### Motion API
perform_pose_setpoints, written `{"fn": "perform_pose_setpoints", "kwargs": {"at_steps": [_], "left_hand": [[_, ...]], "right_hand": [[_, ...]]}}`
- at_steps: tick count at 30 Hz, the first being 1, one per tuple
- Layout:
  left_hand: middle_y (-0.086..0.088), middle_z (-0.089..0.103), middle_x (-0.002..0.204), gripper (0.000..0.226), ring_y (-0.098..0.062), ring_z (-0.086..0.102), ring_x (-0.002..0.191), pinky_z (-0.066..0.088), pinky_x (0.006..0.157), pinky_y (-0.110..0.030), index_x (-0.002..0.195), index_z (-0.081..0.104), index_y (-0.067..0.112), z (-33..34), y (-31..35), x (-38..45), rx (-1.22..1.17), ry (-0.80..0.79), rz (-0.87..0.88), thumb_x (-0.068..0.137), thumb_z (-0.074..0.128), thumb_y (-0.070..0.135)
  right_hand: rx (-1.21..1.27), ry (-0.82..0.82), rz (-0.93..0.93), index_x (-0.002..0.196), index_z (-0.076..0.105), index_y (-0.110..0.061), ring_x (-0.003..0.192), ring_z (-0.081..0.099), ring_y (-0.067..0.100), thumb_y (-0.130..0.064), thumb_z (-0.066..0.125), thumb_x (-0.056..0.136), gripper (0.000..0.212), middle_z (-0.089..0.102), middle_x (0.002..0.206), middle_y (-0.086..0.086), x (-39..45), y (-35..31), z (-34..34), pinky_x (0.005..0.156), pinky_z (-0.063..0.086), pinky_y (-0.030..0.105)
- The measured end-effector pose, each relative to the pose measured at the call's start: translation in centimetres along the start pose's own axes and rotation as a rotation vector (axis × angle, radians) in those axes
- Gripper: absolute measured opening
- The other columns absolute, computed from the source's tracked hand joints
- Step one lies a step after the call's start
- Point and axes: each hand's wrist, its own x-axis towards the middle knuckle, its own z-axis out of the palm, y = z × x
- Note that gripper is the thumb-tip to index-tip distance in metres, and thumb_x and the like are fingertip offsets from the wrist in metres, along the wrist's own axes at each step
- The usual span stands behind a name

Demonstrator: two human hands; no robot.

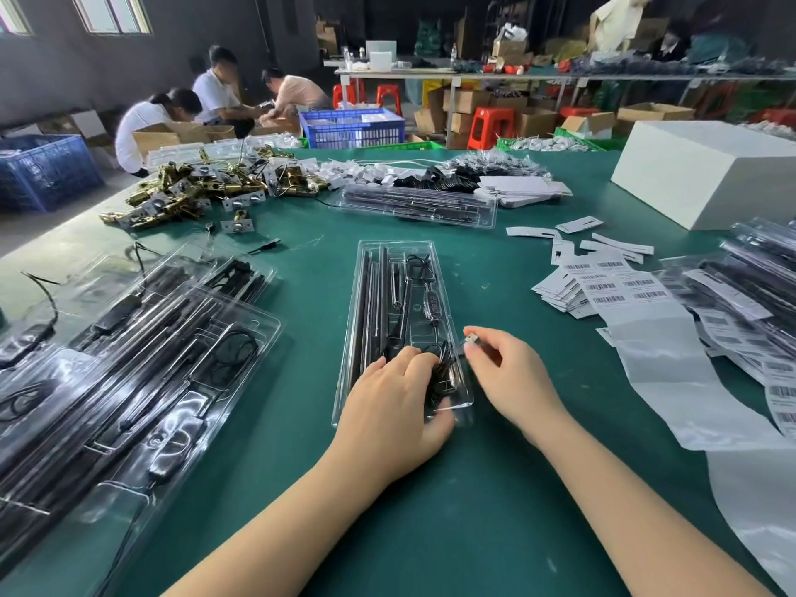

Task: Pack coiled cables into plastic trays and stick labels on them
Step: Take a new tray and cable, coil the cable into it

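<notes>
Black coiled cable (pixel 441 377) under the pressing left hand (pixel 398 407) could spring out of the plastic tray (pixel 390 247) if the right hand (pixel 510 372), pinching the plug (pixel 471 338) just beside it, tugs.

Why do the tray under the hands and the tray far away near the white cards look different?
The near tray lies lengthwise, pointing away from the person; the far tray lies crosswise. The left hand presses a coiled cable into the near tray; nobody touches the far tray. Both are clear plastic holding black parts.
</notes>
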Motion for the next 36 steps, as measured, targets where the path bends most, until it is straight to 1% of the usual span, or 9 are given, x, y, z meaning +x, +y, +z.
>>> {"fn": "perform_pose_setpoints", "kwargs": {"at_steps": [5,10,15,18,23,26,29,31,36], "left_hand": [[-0.001,0.060,0.112,0.041,-0.024,0.060,0.088,0.041,0.081,-0.027,0.118,0.058,0.012,0.0,0.2,-0.2,-0.008,0.039,0.008,0.084,0.053,0.034],[-0.003,0.064,0.102,0.034,-0.026,0.061,0.080,0.045,0.075,-0.029,0.106,0.061,0.009,0.4,0.6,0.0,0.003,0.061,-0.043,0.079,0.054,0.028],[0.000,0.063,0.091,0.027,-0.025,0.060,0.071,0.037,0.065,-0.027,0.100,0.061,0.012,0.0,0.4,0.6,0.049,0.065,-0.012,0.079,0.054,0.028],[0.004,0.062,0.099,0.033,-0.024,0.062,0.080,0.040,0.067,-0.029,0.106,0.059,0.016,-0.3,-0.1,0.7,0.081,0.013,0.000,0.084,0.053,0.040],[0.010,0.053,0.121,0.044,-0.016,0.057,0.104,0.045,0.080,-0.030,0.123,0.049,0.021,-0.1,-0.2,0.9,0.003,-0.018,-0.045,0.087,0.052,0.046],[0.004,0.053,0.132,0.042,-0.017,0.052,0.119,0.040,0.094,-0.028,0.129,0.051,0.019,0.2,-0.1,1.4,0.058,-0.007,-0.033,0.091,0.048,0.037],[0.000,0.057,0.132,0.040,-0.016,0.051,0.123,0.039,0.097,-0.026,0.128,0.055,0.017,0.3,-0.2,1.9,0.099,0.005,-0.043,0.091,0.048,0.031],[0.000,0.059,0.129,0.039,-0.016,0.052,0.122,0.042,0.095,-0.029,0.126,0.056,0.018,0.4,-0.2,2.1,0.142,-0.016,-0.046,0.091,0.046,0.032],[0.002,0.065,0.120,0.038,-0.019,0.055,0.118,0.046,0.091,-0.030,0.119,0.060,0.018,0.5,-0.7,2.1,0.183,-0.039,-0.012,0.088,0.043,0.033]], "right_hand": [[0.157,-0.095,0.115,0.117,0.069,-0.014,0.091,0.061,0.006,-0.016,0.065,0.092,0.026,0.071,0.108,-0.001,1.3,-0.3,-0.8,0.086,0.045,0.020],[0.186,-0.091,0.230,0.084,0.075,-0.022,0.067,0.057,0.005,-0.021,0.080,0.079,0.007,0.072,0.078,-0.006,2.6,-0.9,-1.0,0.053,0.040,0.010],[0.074,-0.281,0.124,0.125,0.065,-0.019,0.107,0.060,0.006,-0.024,0.077,0.082,0.045,0.066,0.121,-0.005,1.3,-0.8,-0.2,0.092,0.042,0.018],[-0.126,-0.262,0.035,0.136,0.056,-0.024,0.127,0.050,0.017,-0.037,0.074,0.084,0.057,0.058,0.133,-0.001,0.7,-0.3,0.2,0.106,0.039,0.033],[-0.349,-0.124,-0.062,0.137,0.053,-0.032,0.103,0.053,0.023,-0.049,0.064,0.087,0.054,0.051,0.094,-0.001,0.0,0.1,1.2,0.086,0.043,0.033],[-0.368,-0.076,-0.068,0.137,0.053,-0.033,0.101,0.054,0.023,-0.049,0.060,0.090,0.050,0.051,0.090,-0.002,-0.2,-0.1,1.3,0.080,0.041,0.030],[-0.376,-0.264,-0.060,0.142,0.047,-0.031,0.106,0.054,0.023,-0.039,0.056,0.094,0.049,0.059,0.107,0.003,0.7,-0.4,0.4,0.086,0.041,0.028],[-0.249,-0.348,-0.023,0.138,0.053,-0.026,0.091,0.058,0.014,-0.030,0.059,0.093,0.045,0.063,0.102,-0.002,1.3,-0.8,-1.2,0.080,0.040,0.021],[-0.356,0.122,-0.008,0.123,0.065,-0.022,0.086,0.058,0.022,-0.019,0.061,0.088,0.035,0.068,0.098,0.000,5.3,0.3,-8.5,0.077,0.044,0.029]]}}
